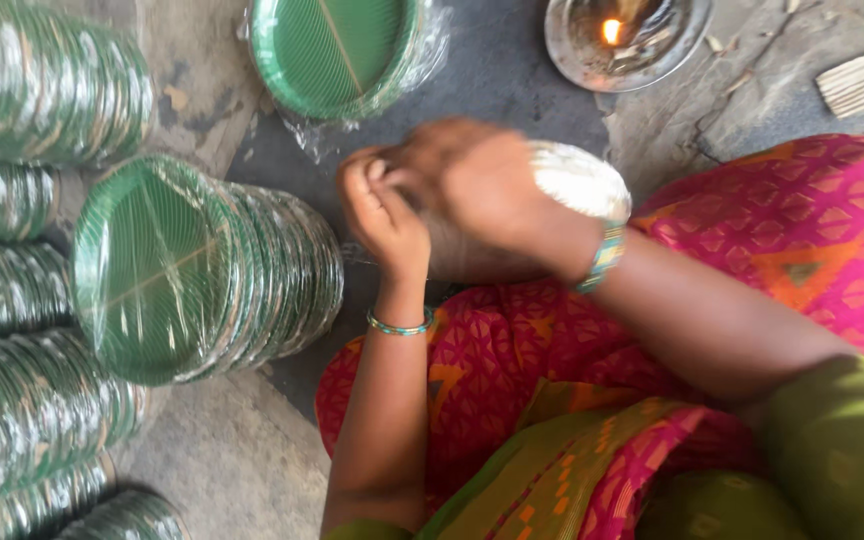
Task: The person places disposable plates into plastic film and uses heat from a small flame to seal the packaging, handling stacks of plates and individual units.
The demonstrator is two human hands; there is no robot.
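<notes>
Presently, the left hand (pixel 384 215) and right hand (pixel 472 180) both grip a wrapped plate stack (pixel 582 185), fingers curled at its near edge.

Packages fill the left of the frame: round stacks of green plates sealed in clear, shiny plastic. One wrapped stack (pixel 202 270) lies on its side at centre left, its ribbed green face turned up. More wrapped stacks (pixel 32 300) pile along the left edge, top to bottom. Another wrapped stack (pixel 337 50) sits flat at top centre, loose film around it. No labels, signs or screens show.
</notes>
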